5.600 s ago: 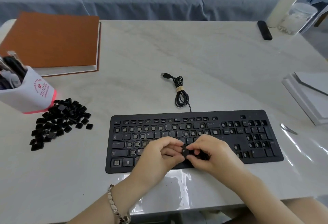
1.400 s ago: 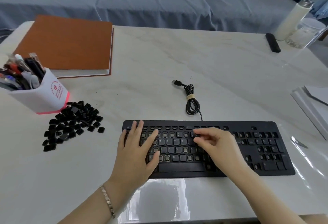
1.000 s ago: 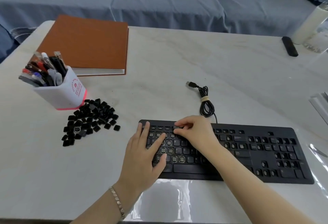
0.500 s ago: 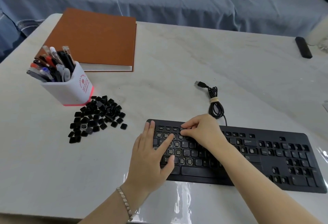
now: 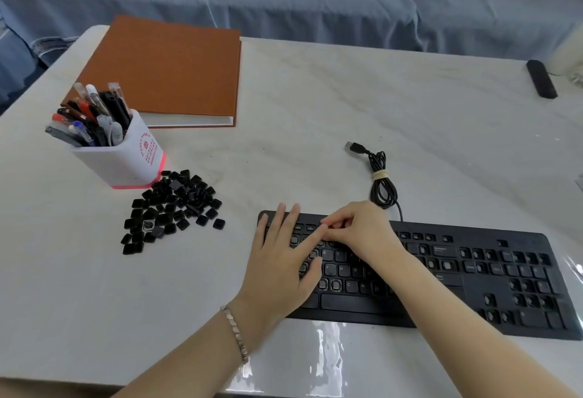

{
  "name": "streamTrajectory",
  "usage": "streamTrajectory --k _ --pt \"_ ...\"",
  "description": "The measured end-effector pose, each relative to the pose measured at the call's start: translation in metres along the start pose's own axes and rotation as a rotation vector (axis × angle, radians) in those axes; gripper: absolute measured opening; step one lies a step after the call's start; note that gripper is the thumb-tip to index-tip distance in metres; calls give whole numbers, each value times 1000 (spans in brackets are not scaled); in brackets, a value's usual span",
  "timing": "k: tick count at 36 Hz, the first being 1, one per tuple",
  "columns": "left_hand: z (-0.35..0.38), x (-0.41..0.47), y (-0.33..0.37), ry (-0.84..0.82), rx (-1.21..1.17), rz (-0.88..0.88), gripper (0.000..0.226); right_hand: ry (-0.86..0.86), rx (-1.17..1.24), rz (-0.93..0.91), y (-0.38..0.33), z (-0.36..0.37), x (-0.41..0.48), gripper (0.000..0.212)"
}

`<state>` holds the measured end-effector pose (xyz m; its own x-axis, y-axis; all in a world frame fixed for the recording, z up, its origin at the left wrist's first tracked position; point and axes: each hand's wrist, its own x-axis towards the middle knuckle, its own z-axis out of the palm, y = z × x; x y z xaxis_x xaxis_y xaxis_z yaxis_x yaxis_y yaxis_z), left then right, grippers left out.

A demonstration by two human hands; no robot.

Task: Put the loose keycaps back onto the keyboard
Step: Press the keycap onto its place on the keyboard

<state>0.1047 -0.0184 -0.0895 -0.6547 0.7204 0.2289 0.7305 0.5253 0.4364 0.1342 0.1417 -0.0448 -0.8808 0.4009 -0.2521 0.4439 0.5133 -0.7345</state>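
The black keyboard (image 5: 473,271) lies at the lower right, with several bare switch sockets among its keys. A pile of loose black keycaps (image 5: 172,211) sits on the table to its left. My left hand (image 5: 280,268) rests flat on the keyboard's left end, fingers straight and spread. My right hand (image 5: 359,233) is over the upper left key rows with its fingers curled. Its thumb and fingertips pinch together just above my left index finger, on what looks like a small keycap, mostly hidden by the fingers.
A white pen holder (image 5: 123,154) full of pens stands behind the keycap pile. Behind it lies an orange book (image 5: 164,69). The keyboard's coiled USB cable (image 5: 381,183) lies behind the keyboard, and a black remote (image 5: 541,78) is at the far right. A blue sofa runs behind the table.
My right hand has moved left along the keyboard's upper rows and curled its fingers next to my left index finger. My left hand stays flat on the left end. The view has shifted left.
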Motion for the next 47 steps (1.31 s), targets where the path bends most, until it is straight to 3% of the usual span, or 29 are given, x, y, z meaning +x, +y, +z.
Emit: streamTrajectory --k 6,12,24,31,38,40,41,47 --pt "1 5 -4 -20 58 14 43 -43 10 -26 10 -7 -8 46" --pt "3 6 -4 -21 105 42 46 271 -251 -116 42 -23 -27 24" --pt "3 6 -6 -42 198 60 43 316 -349 -109 50 -14 -32 24" --pt "-9 6 0 12 52 15 35 358 -410 -143 46 -10 -34 23" --pt "-51 -15 -60 156 76 -175 40 339 -417 -149 36 -8 -34 26" --pt "-58 -19 -78 155 151 -217 29 304 -403 -150 29 -4 -33 25" --pt "-59 -20 -86 151 183 -215 20 286 -395 -150 25 -1 -32 24" --pt "-64 -17 -105 61 149 -119 18 209 -335 -199 -1 19 -28 22"
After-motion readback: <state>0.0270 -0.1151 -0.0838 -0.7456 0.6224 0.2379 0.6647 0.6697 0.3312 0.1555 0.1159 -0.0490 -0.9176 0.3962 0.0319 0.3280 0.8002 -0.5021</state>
